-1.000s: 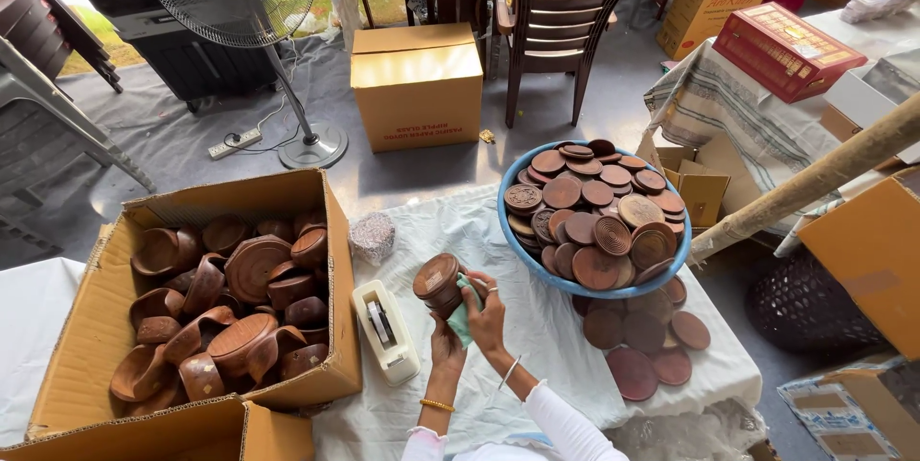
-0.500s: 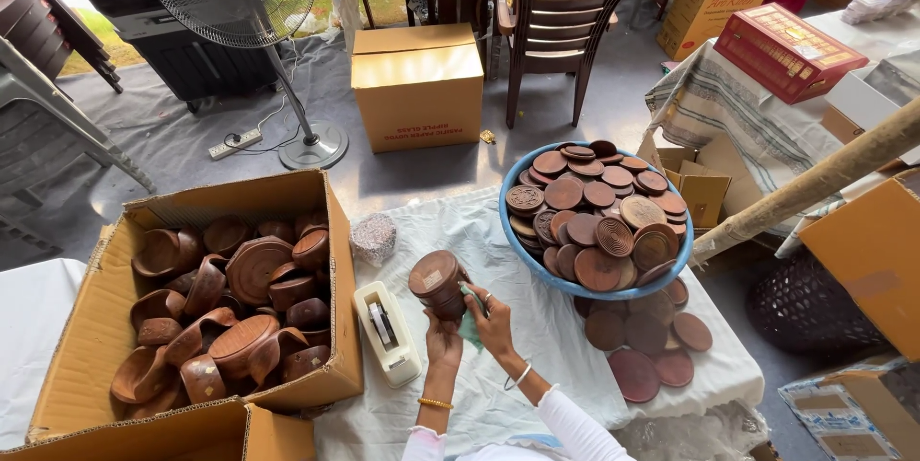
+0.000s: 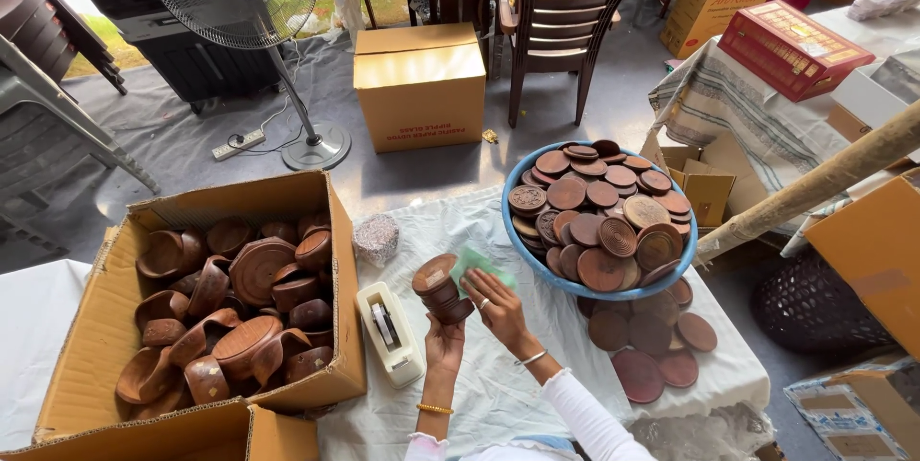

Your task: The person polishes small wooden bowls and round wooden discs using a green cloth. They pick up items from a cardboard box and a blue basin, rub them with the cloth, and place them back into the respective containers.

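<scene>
The left hand (image 3: 444, 344) gripped a small stack of brown wooden pieces (image 3: 442, 288) from below, fingers wrapped around its base, above the white cloth (image 3: 498, 394) near the table's front. The right hand (image 3: 496, 306) pressed a green pad (image 3: 476, 265) flat against the stack's right side, fingers closed over the pad. A tape dispenser (image 3: 389, 332) lay just left; a cardboard box (image 3: 144, 403) of wooden bowls stood further left, and a blue basin (image 3: 511, 231) of round lids sat to the right. Judged from this pose, good wiping called for a firm, steady hold, turning the stack so the pad reached every face.
</scene>
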